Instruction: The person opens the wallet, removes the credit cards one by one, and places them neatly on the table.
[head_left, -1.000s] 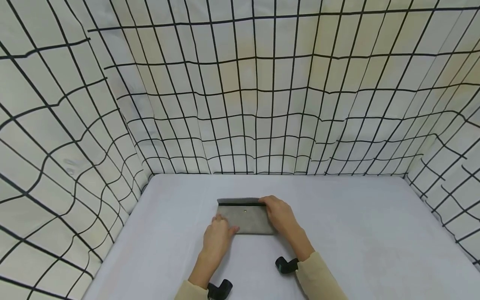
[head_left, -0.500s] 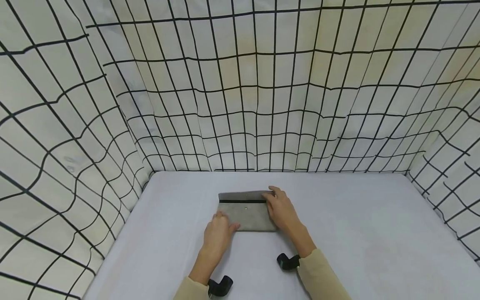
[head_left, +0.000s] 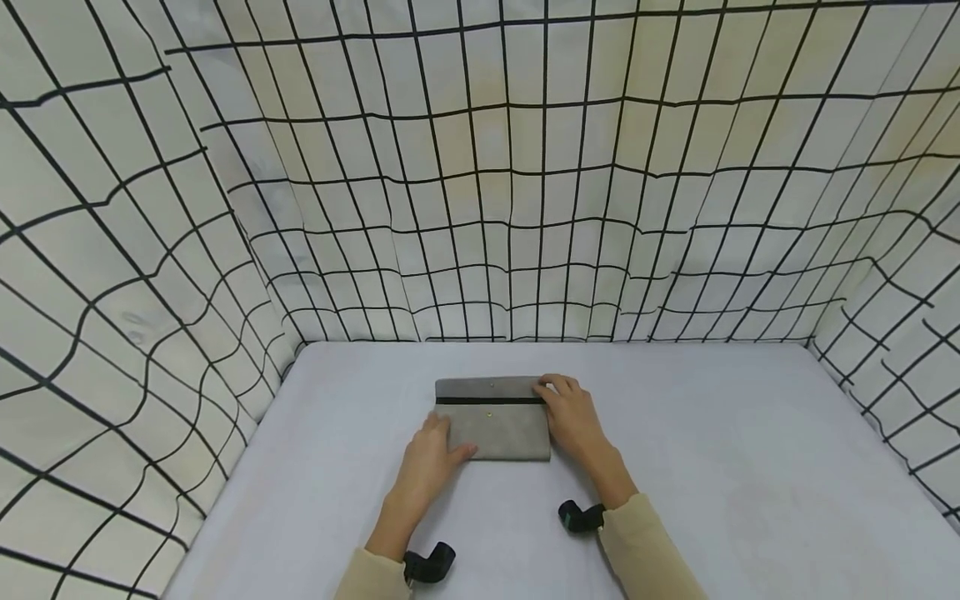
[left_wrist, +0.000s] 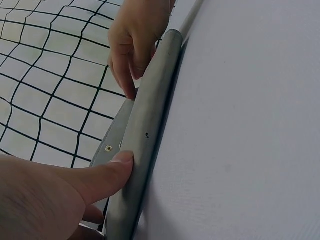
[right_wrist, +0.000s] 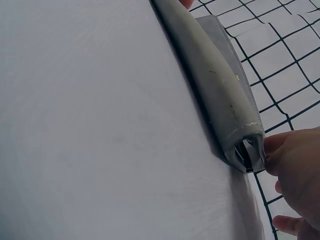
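A long grey wallet (head_left: pixel 502 435) lies on the white surface with its top flap (head_left: pixel 480 388) lifted back, baring a dark strip along the fold. A small brass snap (head_left: pixel 490 414) shows on the wallet's front, and its mate (left_wrist: pixel 108 148) on the flap in the left wrist view. My left hand (head_left: pixel 427 458) grips the wallet's left end, thumb over the lower front. At the flap's right end, my right hand (head_left: pixel 573 418) pinches the edge between thumb and fingers. The right wrist view shows the wallet's open side (right_wrist: pixel 245 152), its layers slightly apart.
The white tabletop (head_left: pixel 712 467) spreads around the wallet. Black grid netting (head_left: pixel 525 200) over pale sheeting walls the back and both sides. A black wrist-worn device (head_left: pixel 581 517) sits at each sleeve cuff.
The flap has swung back and up, now showing flatter and taller. My right hand moved slightly up and outward with it, while my left hand stays at the wallet's left end.
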